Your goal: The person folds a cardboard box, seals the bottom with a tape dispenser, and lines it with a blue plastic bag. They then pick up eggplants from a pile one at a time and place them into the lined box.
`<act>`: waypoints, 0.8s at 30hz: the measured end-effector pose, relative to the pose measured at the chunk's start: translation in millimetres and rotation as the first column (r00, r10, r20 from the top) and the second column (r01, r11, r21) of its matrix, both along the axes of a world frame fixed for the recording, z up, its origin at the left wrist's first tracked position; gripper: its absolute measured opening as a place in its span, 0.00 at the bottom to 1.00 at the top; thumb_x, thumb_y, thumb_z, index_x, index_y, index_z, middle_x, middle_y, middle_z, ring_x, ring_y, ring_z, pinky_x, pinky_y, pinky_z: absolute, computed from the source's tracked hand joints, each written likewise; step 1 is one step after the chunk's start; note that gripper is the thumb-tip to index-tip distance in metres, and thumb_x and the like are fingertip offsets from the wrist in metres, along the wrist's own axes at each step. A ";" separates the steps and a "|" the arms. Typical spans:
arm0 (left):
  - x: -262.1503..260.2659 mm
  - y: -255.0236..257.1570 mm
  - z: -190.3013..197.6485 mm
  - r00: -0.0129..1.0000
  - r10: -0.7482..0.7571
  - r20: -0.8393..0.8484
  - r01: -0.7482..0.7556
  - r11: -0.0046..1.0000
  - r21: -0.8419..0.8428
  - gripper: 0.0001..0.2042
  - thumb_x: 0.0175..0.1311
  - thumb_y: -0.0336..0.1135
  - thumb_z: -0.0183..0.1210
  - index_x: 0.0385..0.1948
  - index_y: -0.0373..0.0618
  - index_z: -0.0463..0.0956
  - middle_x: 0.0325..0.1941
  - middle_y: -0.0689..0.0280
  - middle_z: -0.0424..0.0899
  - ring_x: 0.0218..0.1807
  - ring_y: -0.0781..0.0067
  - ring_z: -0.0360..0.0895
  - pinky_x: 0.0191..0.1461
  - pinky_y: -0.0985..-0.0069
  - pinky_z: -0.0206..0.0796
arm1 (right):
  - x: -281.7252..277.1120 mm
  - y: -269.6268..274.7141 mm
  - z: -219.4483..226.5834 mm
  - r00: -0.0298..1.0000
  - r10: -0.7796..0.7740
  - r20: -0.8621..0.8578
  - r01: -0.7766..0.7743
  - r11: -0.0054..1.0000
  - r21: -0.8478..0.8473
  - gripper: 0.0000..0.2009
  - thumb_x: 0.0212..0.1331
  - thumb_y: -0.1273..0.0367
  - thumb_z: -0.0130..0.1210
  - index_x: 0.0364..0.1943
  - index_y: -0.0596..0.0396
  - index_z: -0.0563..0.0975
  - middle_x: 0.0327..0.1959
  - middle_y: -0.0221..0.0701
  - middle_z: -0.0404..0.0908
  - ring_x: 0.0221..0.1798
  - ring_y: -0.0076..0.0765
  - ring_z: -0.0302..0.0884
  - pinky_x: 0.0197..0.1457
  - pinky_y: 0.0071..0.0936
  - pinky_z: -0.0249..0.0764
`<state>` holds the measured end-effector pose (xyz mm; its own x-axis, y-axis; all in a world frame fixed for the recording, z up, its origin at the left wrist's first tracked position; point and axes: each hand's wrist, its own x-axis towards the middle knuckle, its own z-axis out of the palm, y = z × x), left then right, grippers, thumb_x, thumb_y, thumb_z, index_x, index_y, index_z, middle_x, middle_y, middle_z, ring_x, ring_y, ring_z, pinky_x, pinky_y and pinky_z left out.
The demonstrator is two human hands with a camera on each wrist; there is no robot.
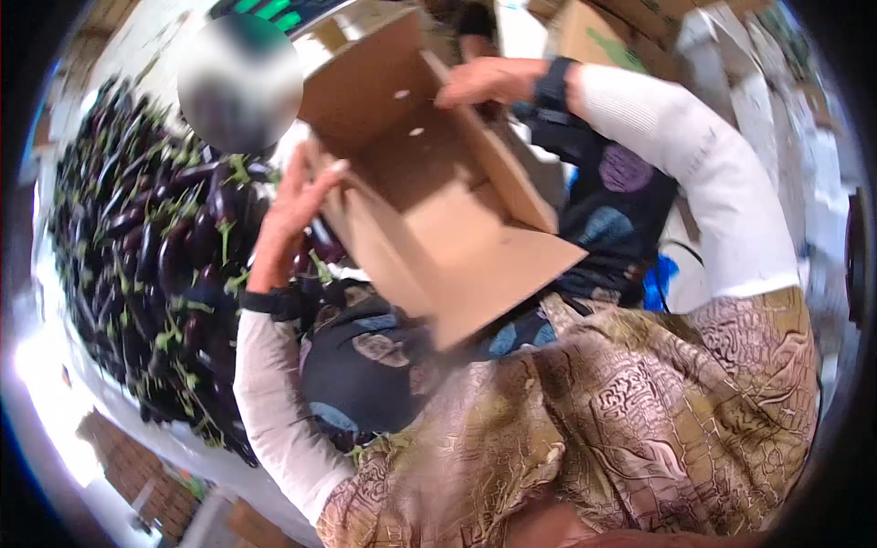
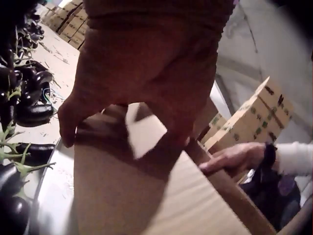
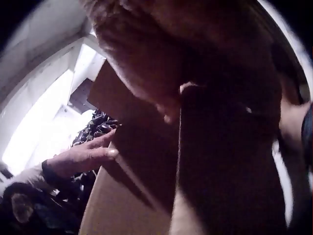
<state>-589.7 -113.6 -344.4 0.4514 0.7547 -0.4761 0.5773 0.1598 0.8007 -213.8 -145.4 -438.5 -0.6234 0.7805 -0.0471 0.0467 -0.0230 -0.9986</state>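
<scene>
An open cardboard box (image 1: 448,224), with no contents visible inside, lies tilted over the person's lap in the head view. The left hand (image 1: 290,203) grips the top edge of its left wall, thumb and fingers on either side. On the opposite wall, the right hand (image 1: 498,80) holds the upper edge near the far corner. The left wrist view has the left hand (image 2: 146,63) straddling the cardboard (image 2: 112,186). In the right wrist view the right hand (image 3: 142,54) covers part of the box wall (image 3: 127,196); its fingertips are partly in shadow.
A large heap of eggplants (image 1: 137,247) lies on a pale surface at the left. Another person, partly blurred, is beyond the heap. Cardboard boxes (image 1: 589,41) stand at the back right, and more stacked cartons (image 2: 252,120) show in the left wrist view.
</scene>
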 end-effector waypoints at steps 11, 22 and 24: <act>6.9 11.4 2.6 0.955 -0.150 -0.256 0.189 0.973 0.134 0.35 0.65 0.42 0.60 0.69 0.39 0.54 0.55 0.55 0.77 0.50 0.70 0.76 0.55 0.76 0.66 | 161.7 -91.1 173.9 0.487 -0.217 0.846 0.018 0.971 0.238 0.26 0.65 0.50 0.47 0.37 0.66 0.76 0.32 0.46 0.81 0.34 0.38 0.80 0.39 0.34 0.75; 20.4 -16.3 107.6 0.921 -0.297 -0.253 0.333 0.936 0.112 0.27 0.68 0.38 0.55 0.66 0.38 0.60 0.60 0.56 0.74 0.46 0.76 0.73 0.51 0.79 0.64 | 150.3 -452.0 -62.4 0.375 -0.388 0.842 0.866 0.471 -0.168 0.15 0.58 0.60 0.53 0.27 0.58 0.81 0.20 0.35 0.82 0.22 0.33 0.81 0.29 0.32 0.79; 34.6 -35.9 131.2 0.920 -0.297 -0.257 0.339 0.930 0.139 0.28 0.68 0.39 0.56 0.67 0.39 0.60 0.61 0.54 0.73 0.51 0.72 0.74 0.57 0.75 0.64 | 128.1 -465.4 -94.4 0.263 -0.445 0.856 0.927 0.363 -0.096 0.14 0.56 0.60 0.56 0.28 0.58 0.80 0.22 0.37 0.83 0.25 0.37 0.82 0.34 0.35 0.78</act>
<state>-555.1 -149.5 -213.3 0.5768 0.6705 -0.4666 0.7438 -0.1949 0.6394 -85.6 -610.8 -532.9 0.5719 0.5221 -0.6327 0.2585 -0.8467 -0.4650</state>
